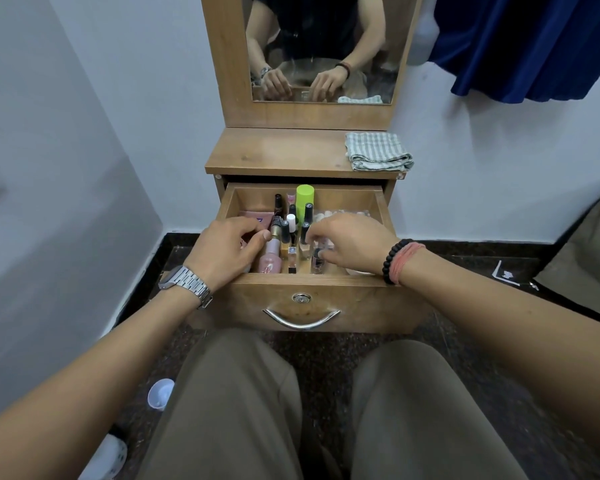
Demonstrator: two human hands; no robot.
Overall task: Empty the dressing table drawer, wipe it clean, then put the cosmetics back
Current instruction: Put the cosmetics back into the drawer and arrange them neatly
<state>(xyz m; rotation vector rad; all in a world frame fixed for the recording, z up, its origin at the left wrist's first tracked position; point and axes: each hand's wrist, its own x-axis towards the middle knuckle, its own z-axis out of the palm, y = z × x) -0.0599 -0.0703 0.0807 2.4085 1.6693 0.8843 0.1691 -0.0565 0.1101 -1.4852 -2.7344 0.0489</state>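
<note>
The wooden drawer [302, 280] of the dressing table is pulled open in front of me. It holds several cosmetics: a green-capped tube [305, 199], a pink bottle [270, 259], dark-capped nail polish bottles [305, 230] and a pink flat pack [257, 216]. My left hand [222, 249] reaches into the drawer's left side with its fingers curled beside the pink bottle; what it holds is hidden. My right hand [352, 242] reaches in from the right, its fingertips at a small clear bottle with a dark cap [316, 259].
A folded checked cloth [378, 152] lies on the right of the table top [278, 150], below the mirror [321, 46]. A blue curtain [534, 43] hangs at the upper right. A white cup [160, 393] stands on the dark floor by my left knee.
</note>
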